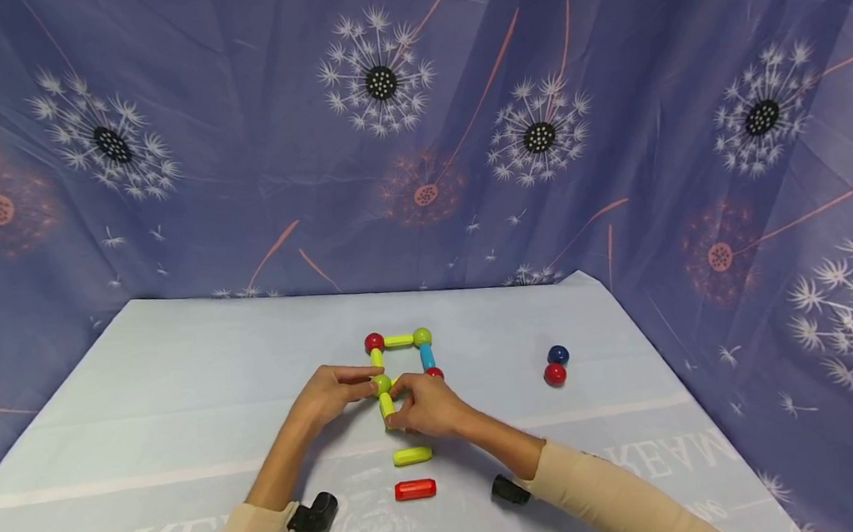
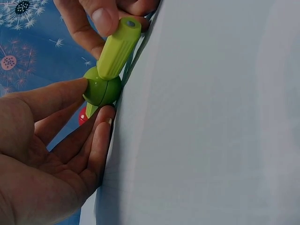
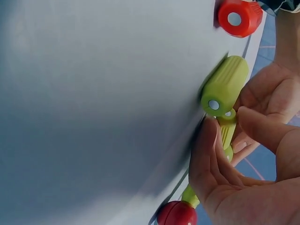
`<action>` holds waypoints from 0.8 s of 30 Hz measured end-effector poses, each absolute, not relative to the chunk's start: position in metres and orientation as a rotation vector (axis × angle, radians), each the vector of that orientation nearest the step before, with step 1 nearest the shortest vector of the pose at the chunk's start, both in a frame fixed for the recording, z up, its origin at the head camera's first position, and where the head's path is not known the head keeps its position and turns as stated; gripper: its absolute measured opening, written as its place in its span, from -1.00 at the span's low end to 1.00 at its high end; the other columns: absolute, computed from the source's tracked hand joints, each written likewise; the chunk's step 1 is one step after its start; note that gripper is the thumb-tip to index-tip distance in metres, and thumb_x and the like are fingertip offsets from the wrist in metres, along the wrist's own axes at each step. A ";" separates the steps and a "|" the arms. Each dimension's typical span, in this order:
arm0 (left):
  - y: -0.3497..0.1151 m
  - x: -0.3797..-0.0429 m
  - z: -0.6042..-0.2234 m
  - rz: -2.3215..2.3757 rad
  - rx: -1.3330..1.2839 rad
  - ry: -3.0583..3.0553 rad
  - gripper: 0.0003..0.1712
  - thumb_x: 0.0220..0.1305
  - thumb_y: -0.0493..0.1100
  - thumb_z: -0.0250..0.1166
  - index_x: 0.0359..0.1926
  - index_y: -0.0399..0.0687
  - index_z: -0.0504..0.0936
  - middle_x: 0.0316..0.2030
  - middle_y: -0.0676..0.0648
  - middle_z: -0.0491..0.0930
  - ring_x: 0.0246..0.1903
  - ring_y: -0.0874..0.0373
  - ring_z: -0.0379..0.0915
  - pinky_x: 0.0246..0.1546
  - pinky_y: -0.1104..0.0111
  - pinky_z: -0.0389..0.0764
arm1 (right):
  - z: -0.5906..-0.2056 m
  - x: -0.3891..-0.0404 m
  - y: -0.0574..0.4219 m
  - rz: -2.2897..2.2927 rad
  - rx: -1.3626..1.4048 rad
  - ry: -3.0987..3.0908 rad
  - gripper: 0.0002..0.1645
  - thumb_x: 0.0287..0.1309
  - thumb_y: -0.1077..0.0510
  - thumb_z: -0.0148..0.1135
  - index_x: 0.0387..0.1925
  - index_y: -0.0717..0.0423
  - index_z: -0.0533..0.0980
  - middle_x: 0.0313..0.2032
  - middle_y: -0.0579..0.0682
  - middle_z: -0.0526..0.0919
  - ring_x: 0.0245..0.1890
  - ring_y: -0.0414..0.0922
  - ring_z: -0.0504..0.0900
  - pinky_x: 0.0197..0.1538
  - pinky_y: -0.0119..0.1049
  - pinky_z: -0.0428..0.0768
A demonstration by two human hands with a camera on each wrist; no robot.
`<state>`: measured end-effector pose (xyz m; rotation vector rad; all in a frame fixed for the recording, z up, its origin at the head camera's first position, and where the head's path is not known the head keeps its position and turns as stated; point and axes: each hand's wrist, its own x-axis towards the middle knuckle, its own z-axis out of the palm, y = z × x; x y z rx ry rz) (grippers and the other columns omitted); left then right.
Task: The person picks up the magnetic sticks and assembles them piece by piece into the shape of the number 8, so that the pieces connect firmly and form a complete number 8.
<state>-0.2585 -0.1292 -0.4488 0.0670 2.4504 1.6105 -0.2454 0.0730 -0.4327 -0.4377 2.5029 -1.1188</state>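
Note:
My left hand (image 1: 335, 398) pinches a green ball (image 2: 101, 89) at the near left corner of a four-sided frame of rods and balls. Between thumb and fingers, my right hand (image 1: 428, 405) holds a yellow-green rod (image 2: 119, 49) whose one end meets that ball. The frame's far corners are a red ball (image 1: 374, 343) and a second green ball (image 1: 422, 336), with a yellow-green rod (image 1: 399, 341) between them. Down the right side runs a blue rod (image 1: 427, 356) to another red ball (image 3: 177, 214), partly behind my right hand in the head view.
Nearer to me lie a loose yellow-green rod (image 1: 412, 456) and a red rod (image 1: 415, 490). Off to the right, a dark blue ball (image 1: 558, 356) sits beside a red ball (image 1: 555, 374). A patterned blue curtain (image 1: 274, 144) stands behind the cloth-covered table (image 1: 218, 383).

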 end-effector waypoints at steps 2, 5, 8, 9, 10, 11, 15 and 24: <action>-0.129 -0.259 -0.449 1.613 0.069 2.450 -0.67 0.30 -0.11 0.39 0.06 0.00 0.77 0.06 -0.09 0.73 0.24 -0.08 0.51 0.21 -0.02 0.46 | -0.432 -0.245 0.072 -1.107 -0.429 2.493 -0.50 0.10 0.13 0.52 0.04 0.21 0.56 -0.55 -0.04 0.71 -0.57 -0.14 0.66 -0.49 -0.39 0.51; -0.129 -0.259 -0.449 1.613 0.068 2.453 -0.68 0.30 -0.10 0.39 0.06 0.00 0.78 0.07 -0.09 0.73 0.24 -0.07 0.52 0.21 -0.03 0.46 | -0.432 -0.245 0.071 -1.111 -0.421 2.488 -0.47 0.07 0.15 0.54 0.05 0.22 0.55 -0.55 -0.05 0.73 -0.56 -0.13 0.68 -0.50 -0.39 0.51; -0.129 -0.259 -0.449 1.614 0.064 2.452 -0.68 0.30 -0.11 0.39 0.06 0.00 0.78 0.06 -0.09 0.73 0.19 -0.05 0.55 0.20 -0.03 0.47 | -0.432 -0.244 0.071 -1.113 -0.408 2.497 -0.48 0.07 0.15 0.54 0.05 0.20 0.56 -0.56 -0.05 0.73 -0.57 -0.14 0.67 -0.50 -0.39 0.50; -0.129 -0.259 -0.449 1.615 0.062 2.451 -0.68 0.30 -0.11 0.39 0.06 0.00 0.78 0.06 -0.09 0.73 0.19 -0.04 0.56 0.20 -0.02 0.47 | -0.432 -0.244 0.070 -1.117 -0.404 2.500 -0.48 0.06 0.15 0.54 0.04 0.20 0.56 -0.56 -0.05 0.73 -0.57 -0.14 0.67 -0.50 -0.38 0.49; -0.129 -0.259 -0.448 1.613 0.061 2.452 -0.68 0.30 -0.10 0.39 0.06 0.01 0.78 0.06 -0.09 0.74 0.19 -0.04 0.56 0.21 -0.03 0.47 | -0.432 -0.243 0.070 -1.119 -0.405 2.503 -0.48 0.06 0.15 0.54 0.04 0.20 0.56 -0.56 -0.05 0.72 -0.58 -0.14 0.66 -0.50 -0.38 0.49; -0.128 -0.259 -0.448 1.613 0.060 2.453 -0.68 0.29 -0.11 0.40 0.06 0.01 0.78 0.06 -0.09 0.73 0.19 -0.04 0.56 0.21 -0.03 0.47 | -0.432 -0.243 0.070 -1.122 -0.404 2.504 -0.49 0.06 0.14 0.54 0.03 0.20 0.56 -0.57 -0.04 0.72 -0.58 -0.14 0.66 -0.50 -0.38 0.49; -0.128 -0.259 -0.448 1.606 0.059 2.461 -0.69 0.29 -0.10 0.40 0.05 0.02 0.78 0.07 -0.09 0.73 0.23 -0.06 0.52 0.21 -0.04 0.46 | -0.433 -0.243 0.068 -1.130 -0.409 2.512 -0.50 0.06 0.12 0.54 0.01 0.21 0.58 -0.58 -0.02 0.70 -0.59 -0.14 0.65 -0.51 -0.38 0.49; -0.128 -0.258 -0.448 1.621 0.058 2.458 -0.69 0.29 -0.12 0.40 0.04 0.00 0.79 0.07 -0.09 0.73 0.15 0.00 0.58 0.19 0.00 0.48 | -0.433 -0.242 0.066 -1.144 -0.400 2.509 -0.52 0.09 0.09 0.52 -0.01 0.22 0.58 -0.57 -0.01 0.70 -0.61 -0.15 0.62 -0.52 -0.38 0.46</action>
